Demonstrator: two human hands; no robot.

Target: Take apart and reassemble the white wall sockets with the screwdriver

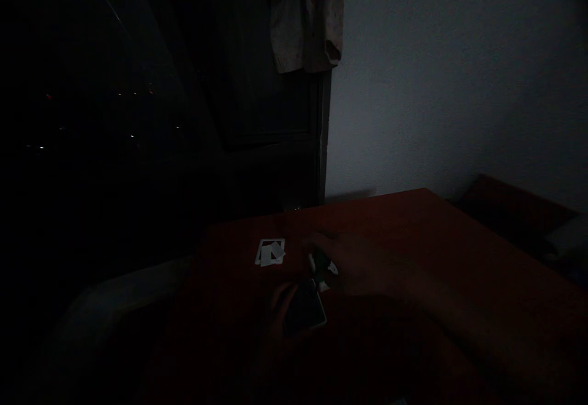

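The room is very dark, so details are faint. My left hand (pixel 278 307) is closed around the edge of a dark flat rectangular object with a pale rim (pixel 305 308), perhaps a phone-sized panel; its exact kind does not show. Just beyond it, my right hand (pixel 356 263) reaches in from the right, its fingers wrapped round a small green and white object (pixel 323 264). The lower end of that object lies close to the panel's upper corner; whether they touch, I cannot tell. Left of my right hand, a white rectangular frame (pixel 258 253) with pale paper-like pieces (pixel 272 253) lies on the table.
The reddish-brown table (pixel 404 215) stands against a grey wall (pixel 436 86). A pale cloth (pixel 305 19) hangs above its far side, by a dark window (pixel 275 105). Past the table's right edge is another brown piece of furniture (pixel 523 200).
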